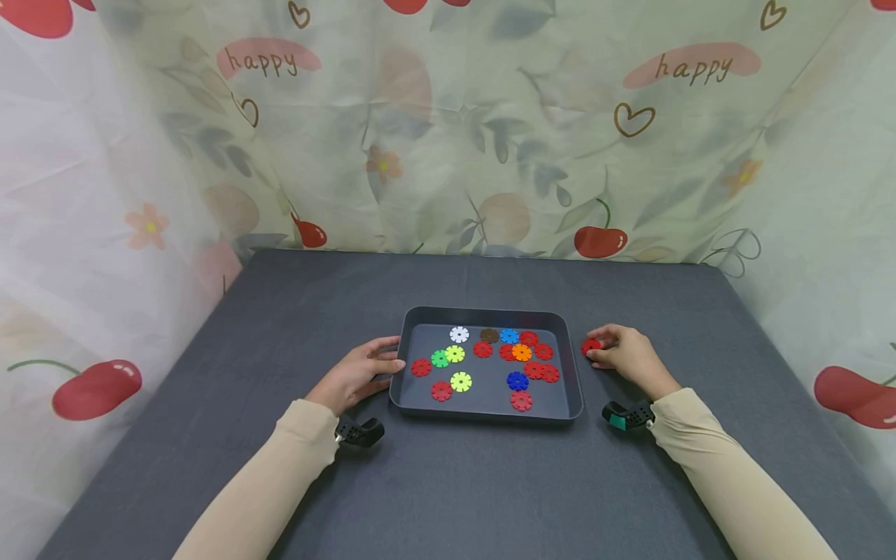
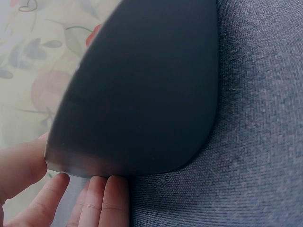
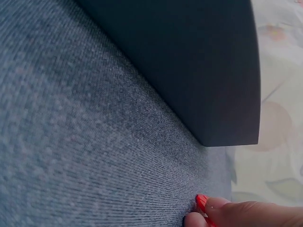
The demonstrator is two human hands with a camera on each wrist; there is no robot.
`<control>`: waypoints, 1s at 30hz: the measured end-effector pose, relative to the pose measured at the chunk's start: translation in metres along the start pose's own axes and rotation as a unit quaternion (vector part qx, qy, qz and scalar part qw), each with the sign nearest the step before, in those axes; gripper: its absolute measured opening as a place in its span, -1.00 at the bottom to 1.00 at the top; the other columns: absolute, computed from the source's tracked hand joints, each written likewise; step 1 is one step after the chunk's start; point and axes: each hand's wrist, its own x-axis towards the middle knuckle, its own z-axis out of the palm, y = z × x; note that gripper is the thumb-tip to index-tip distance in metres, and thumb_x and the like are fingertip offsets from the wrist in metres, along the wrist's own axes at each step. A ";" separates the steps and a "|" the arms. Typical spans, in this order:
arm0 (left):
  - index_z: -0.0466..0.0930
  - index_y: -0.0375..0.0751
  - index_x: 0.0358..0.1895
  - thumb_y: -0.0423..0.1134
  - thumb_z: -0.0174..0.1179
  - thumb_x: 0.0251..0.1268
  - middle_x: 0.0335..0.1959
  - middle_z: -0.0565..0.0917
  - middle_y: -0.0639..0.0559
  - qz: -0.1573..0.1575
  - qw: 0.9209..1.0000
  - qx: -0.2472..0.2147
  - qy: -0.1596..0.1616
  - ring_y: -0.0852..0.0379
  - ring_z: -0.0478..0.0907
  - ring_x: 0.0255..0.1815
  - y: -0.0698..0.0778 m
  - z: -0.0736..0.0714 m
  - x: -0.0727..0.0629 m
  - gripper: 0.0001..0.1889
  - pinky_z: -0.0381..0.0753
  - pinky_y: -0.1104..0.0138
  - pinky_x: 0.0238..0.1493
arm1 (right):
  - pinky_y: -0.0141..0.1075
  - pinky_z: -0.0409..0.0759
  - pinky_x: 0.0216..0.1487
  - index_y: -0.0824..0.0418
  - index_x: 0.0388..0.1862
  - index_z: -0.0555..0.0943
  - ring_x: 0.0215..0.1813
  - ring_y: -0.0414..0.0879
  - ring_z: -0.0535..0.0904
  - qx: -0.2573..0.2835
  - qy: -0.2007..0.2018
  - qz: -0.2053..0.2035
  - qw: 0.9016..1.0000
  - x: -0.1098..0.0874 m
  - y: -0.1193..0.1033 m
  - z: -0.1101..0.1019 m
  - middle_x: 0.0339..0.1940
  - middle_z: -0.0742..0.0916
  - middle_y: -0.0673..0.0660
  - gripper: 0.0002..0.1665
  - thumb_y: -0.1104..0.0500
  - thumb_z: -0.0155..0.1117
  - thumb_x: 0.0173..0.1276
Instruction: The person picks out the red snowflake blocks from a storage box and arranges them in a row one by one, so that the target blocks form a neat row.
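Note:
A dark grey tray (image 1: 483, 412) lies on the table, holding several notched plastic discs in red, yellow, green, white, brown, blue and orange. At its left side, my left hand (image 1: 357, 372) grips the wall, thumb over the rim and fingertips against the outside. The left wrist view shows those fingers (image 2: 113, 198) touching the tray's outer wall (image 2: 142, 94). Just beyond the tray's right side, my right hand (image 1: 626, 356) pinches a red notched disc (image 1: 590, 345) near the tabletop. In the right wrist view the red disc (image 3: 201, 202) shows only partly between thumb and finger.
Grey cloth covers the table (image 1: 476, 490) on all sides of the tray. A patterned curtain (image 1: 448, 140) hangs behind its back edge and down both sides. Inside the tray, red discs (image 1: 534, 370) overlap toward the right, and a white disc (image 1: 459, 334) lies near the back.

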 end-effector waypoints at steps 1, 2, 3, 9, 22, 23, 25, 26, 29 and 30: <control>0.22 -0.04 0.46 -0.37 0.20 0.33 0.40 0.33 -0.21 0.001 1.000 0.001 0.000 -0.13 0.32 0.39 0.000 0.000 0.000 -0.35 0.31 -0.07 0.38 | -0.37 0.65 -0.35 0.38 0.10 0.57 -0.38 -0.22 0.65 -0.009 0.001 -0.003 1.000 0.000 0.000 0.000 -0.23 0.70 0.24 -0.56 0.26 0.37 0.26; 0.22 -0.04 0.46 -0.37 0.19 0.33 0.41 0.32 -0.22 0.003 1.000 0.004 0.000 -0.14 0.31 0.39 0.000 0.000 0.000 -0.35 0.31 -0.07 0.38 | -0.36 0.64 -0.34 0.38 0.10 0.57 -0.34 -0.19 0.65 -0.018 0.002 -0.007 1.000 0.000 -0.001 -0.001 -0.23 0.71 0.25 -0.56 0.25 0.37 0.26; 0.22 -0.04 0.46 -0.37 0.19 0.33 0.41 0.32 -0.22 0.003 1.000 0.004 0.000 -0.14 0.31 0.39 0.000 0.000 0.000 -0.35 0.31 -0.08 0.38 | -0.36 0.61 -0.32 0.37 0.10 0.58 -0.30 -0.16 0.65 -0.028 0.002 -0.008 1.000 0.000 0.000 -0.001 -0.21 0.71 0.25 -0.55 0.23 0.38 0.26; 0.21 -0.05 0.46 -0.38 0.19 0.34 0.41 0.31 -0.23 0.003 1.000 0.002 -0.004 -0.15 0.31 0.39 0.000 0.000 0.001 -0.36 0.31 -0.08 0.38 | -0.25 0.51 -0.22 0.34 0.14 0.58 -0.14 0.03 0.61 -0.068 0.001 -0.011 0.998 0.000 0.001 -0.002 -0.12 0.70 0.29 -0.49 0.17 0.40 0.24; 0.21 -0.05 0.46 -0.37 0.18 0.35 0.40 0.32 -0.23 0.009 1.000 0.008 -0.005 -0.15 0.33 0.38 0.001 0.000 -0.001 -0.36 0.33 -0.07 0.37 | -0.25 0.57 -0.22 0.38 0.09 0.61 -0.18 -0.01 0.65 -0.080 0.010 -0.022 0.997 0.001 0.007 -0.002 -0.11 0.72 0.30 -0.50 0.14 0.41 0.23; 0.21 -0.05 0.47 -0.37 0.18 0.35 0.40 0.32 -0.23 0.009 1.000 0.009 -0.005 -0.15 0.33 0.38 0.000 0.000 -0.001 -0.36 0.33 -0.07 0.37 | -0.27 0.56 -0.24 0.38 0.09 0.61 -0.18 -0.01 0.65 -0.078 0.010 -0.022 0.997 0.001 0.007 -0.003 -0.11 0.72 0.30 -0.50 0.14 0.42 0.22; 0.21 -0.05 0.47 -0.36 0.18 0.35 0.40 0.33 -0.23 0.009 1.000 0.010 -0.004 -0.15 0.34 0.37 0.000 0.000 -0.001 -0.36 0.33 -0.06 0.37 | -0.30 0.55 -0.24 0.37 0.09 0.61 -0.18 -0.02 0.65 -0.076 0.008 -0.025 0.997 0.001 0.009 -0.003 -0.11 0.72 0.30 -0.49 0.13 0.42 0.22; 0.21 -0.05 0.47 -0.37 0.18 0.35 0.40 0.33 -0.23 0.009 1.000 0.010 -0.004 -0.14 0.35 0.37 0.000 0.000 0.000 -0.36 0.34 -0.06 0.37 | -0.30 0.55 -0.24 0.37 0.09 0.61 -0.17 -0.01 0.65 -0.076 0.008 -0.025 0.997 0.001 0.009 -0.004 -0.11 0.72 0.30 -0.49 0.12 0.43 0.22; 0.21 -0.04 0.47 -0.37 0.19 0.34 0.40 0.33 -0.23 0.009 1.000 0.007 -0.006 -0.14 0.35 0.37 0.000 0.000 0.000 -0.35 0.34 -0.06 0.37 | -0.24 0.57 -0.19 0.36 0.11 0.61 -0.15 0.01 0.65 -0.072 0.005 -0.020 0.997 0.002 0.011 -0.004 -0.08 0.71 0.30 -0.47 0.10 0.43 0.22; 0.21 -0.04 0.47 -0.37 0.19 0.34 0.40 0.33 -0.22 0.008 1.000 0.006 -0.007 -0.14 0.35 0.37 0.000 0.000 -0.001 -0.35 0.35 -0.06 0.36 | -0.21 0.58 -0.17 0.36 0.11 0.60 -0.14 0.02 0.65 -0.071 0.004 -0.019 0.997 0.002 0.011 -0.004 -0.07 0.71 0.31 -0.46 0.09 0.43 0.22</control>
